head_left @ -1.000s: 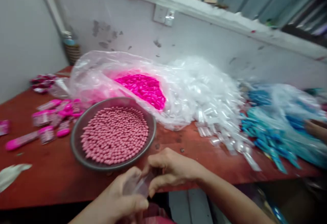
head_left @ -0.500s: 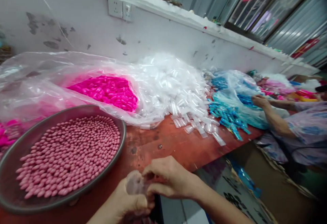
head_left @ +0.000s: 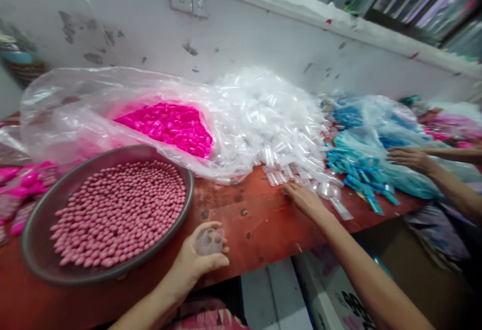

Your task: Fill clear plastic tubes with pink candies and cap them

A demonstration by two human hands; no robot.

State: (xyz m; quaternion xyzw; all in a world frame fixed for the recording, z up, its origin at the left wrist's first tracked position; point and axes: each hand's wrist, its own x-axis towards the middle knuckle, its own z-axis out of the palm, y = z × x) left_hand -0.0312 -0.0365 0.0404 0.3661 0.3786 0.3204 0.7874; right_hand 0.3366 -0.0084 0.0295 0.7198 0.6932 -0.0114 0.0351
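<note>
My left hand is curled around a few clear plastic pieces with rounded ends, held over the table's front edge beside the bowl. My right hand reaches out across the table, its fingers stretched toward the near edge of a large heap of clear plastic tubes. The fingertips are at the loose tubes, and whether they press on one I cannot tell. Left of my hands stands a wide grey bowl of small pink beads.
Behind the bowl lies a clear plastic bag holding bright pink plastic parts. Blue tubes spill from a bag on the right, where a co-worker's hand rests. Below the red table stand boxes.
My hands were together at the table's front edge. My right hand has left the left one and moved forward and right to the clear tubes. The view has turned slightly.
</note>
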